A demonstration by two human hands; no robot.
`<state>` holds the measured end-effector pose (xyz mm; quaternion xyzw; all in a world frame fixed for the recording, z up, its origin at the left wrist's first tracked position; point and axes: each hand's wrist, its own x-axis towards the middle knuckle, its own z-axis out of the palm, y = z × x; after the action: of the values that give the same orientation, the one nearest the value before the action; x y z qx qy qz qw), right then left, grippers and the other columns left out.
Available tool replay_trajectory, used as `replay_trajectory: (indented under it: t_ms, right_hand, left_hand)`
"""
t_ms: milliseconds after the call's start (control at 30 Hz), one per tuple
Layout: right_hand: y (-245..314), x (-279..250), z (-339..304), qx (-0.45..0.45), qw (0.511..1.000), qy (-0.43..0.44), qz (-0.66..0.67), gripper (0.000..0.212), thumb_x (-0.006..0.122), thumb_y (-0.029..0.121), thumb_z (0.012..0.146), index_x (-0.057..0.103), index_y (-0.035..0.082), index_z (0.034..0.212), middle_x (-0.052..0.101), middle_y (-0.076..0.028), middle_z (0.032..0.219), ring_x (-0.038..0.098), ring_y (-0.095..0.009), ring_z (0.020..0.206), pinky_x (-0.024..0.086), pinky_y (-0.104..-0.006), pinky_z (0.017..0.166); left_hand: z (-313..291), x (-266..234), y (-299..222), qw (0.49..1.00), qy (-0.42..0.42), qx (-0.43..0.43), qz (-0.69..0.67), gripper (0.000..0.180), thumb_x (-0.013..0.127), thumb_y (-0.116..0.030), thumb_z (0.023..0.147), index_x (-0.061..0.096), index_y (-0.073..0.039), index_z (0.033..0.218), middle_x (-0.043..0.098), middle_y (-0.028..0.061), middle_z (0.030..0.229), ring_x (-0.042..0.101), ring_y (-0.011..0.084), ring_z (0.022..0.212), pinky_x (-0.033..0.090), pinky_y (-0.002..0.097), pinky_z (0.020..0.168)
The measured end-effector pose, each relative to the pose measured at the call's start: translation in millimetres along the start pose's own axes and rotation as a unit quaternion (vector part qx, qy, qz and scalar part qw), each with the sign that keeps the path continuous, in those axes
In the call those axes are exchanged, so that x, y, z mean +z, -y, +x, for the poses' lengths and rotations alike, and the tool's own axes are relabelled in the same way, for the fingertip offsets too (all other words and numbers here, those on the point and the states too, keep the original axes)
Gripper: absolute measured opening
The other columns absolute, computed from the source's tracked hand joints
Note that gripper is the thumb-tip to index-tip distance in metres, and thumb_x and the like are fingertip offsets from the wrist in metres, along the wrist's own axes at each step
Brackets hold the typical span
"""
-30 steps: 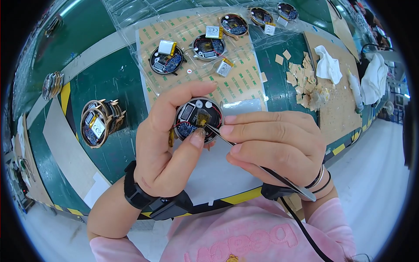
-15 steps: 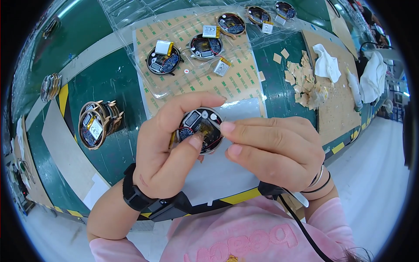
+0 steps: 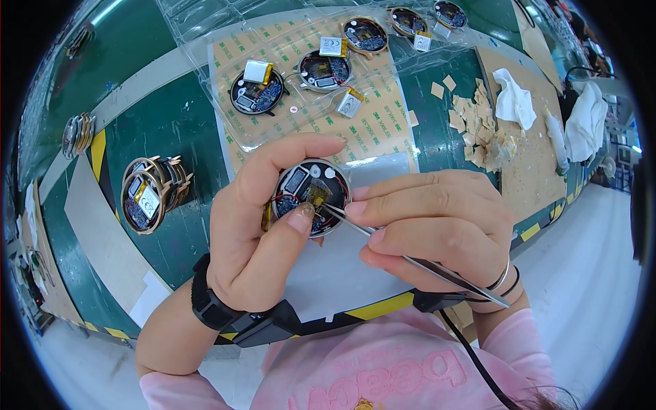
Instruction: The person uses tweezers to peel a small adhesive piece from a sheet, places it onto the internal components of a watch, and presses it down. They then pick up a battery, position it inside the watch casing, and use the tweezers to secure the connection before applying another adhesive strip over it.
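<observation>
Holds a small round black case with a silver rim (image 3: 335,186) between both hands, above a smooth white paper sheet (image 3: 335,287). Grips it in the left hand (image 3: 246,232), curled part way, with thumb on the front and pointing finger bent by the far rim. Pinches long thin silver metal tweezers (image 3: 454,276) in the right hand (image 3: 444,225), fingers drawn close together. Points the tip at a yellow-brown patch inside the case, just beside the left thumb; cannot tell if touching.

Has a tan paper sheet with green print (image 3: 383,145) just past the hands. Has the far way blocked by a clear thin plastic tray (image 3: 247,146), bearing more round black cases (image 3: 326,72) and small silver block batteries (image 3: 333,46).

Shows a stack of round gold-rimmed cases (image 3: 145,205) to the left, well apart from the hand. Shows a messy heap of little tan squares (image 3: 471,126) to the right, near a flat brown board (image 3: 533,171) with a crumpled white cloth (image 3: 514,99).

Ends nearby at a yellow-and-black striped table edge (image 3: 379,307), close below both wrists. Shows smooth green tabletop (image 3: 198,123) between stack and tray.
</observation>
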<state>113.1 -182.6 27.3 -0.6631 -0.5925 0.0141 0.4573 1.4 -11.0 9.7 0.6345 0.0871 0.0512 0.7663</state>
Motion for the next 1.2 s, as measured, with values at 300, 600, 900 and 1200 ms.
replay_trajectory:
  t_ms: [300, 600, 900, 1200]
  right_hand:
    - [1, 0, -4, -0.032, 0.998, 0.008, -0.049, 0.024, 0.077, 0.007, 0.069, 0.061, 0.007, 0.086, 0.069, -0.01, 0.092, 0.07, -0.025, 0.079, 0.056, -0.0287, 0.058]
    - [1, -3, -6, -0.033, 0.996, 0.008, -0.084, 0.022, 0.075, 0.005, 0.071, 0.06, 0.005, 0.088, 0.068, -0.013, 0.093, 0.069, -0.024, 0.077, 0.056, -0.0302, 0.06]
    - [3, -2, -2, 0.07, 0.996, -0.029, 0.039, 0.023, 0.075, 0.005, 0.072, 0.061, 0.006, 0.091, 0.067, -0.009, 0.084, 0.061, -0.02, 0.061, 0.05, -0.0309, 0.055]
    - [-2, 3, 2, 0.086, 0.995, 0.031, -0.03, 0.022, 0.075, 0.002, 0.068, 0.066, 0.004, 0.088, 0.061, -0.006, 0.067, 0.053, -0.017, 0.049, 0.041, -0.0296, 0.044]
  left_hand:
    - [5, -8, 12, 0.985, 0.055, 0.099, 0.13, 0.057, 0.057, -0.004, 0.073, 0.042, 0.003, 0.127, 0.054, 0.0071, 0.111, 0.055, 0.008, 0.091, 0.046, 0.0209, 0.078]
    - [5, -11, 16, 0.97, 0.131, 0.148, 0.139, 0.059, 0.064, 0.004, 0.066, 0.045, 0.004, 0.122, 0.05, 0.0081, 0.119, 0.054, 0.0092, 0.097, 0.044, 0.022, 0.084]
    - [0, -4, 15, 0.984, 0.056, 0.102, 0.134, 0.057, 0.064, 0.006, 0.068, 0.047, 0.003, 0.122, 0.052, 0.0087, 0.117, 0.054, 0.0104, 0.099, 0.044, 0.0237, 0.084]
    - [5, -1, 14, 0.941, 0.046, 0.18, 0.284, 0.058, 0.066, 0.004, 0.069, 0.049, 0.001, 0.124, 0.056, 0.0098, 0.117, 0.057, 0.014, 0.097, 0.045, 0.0249, 0.083]
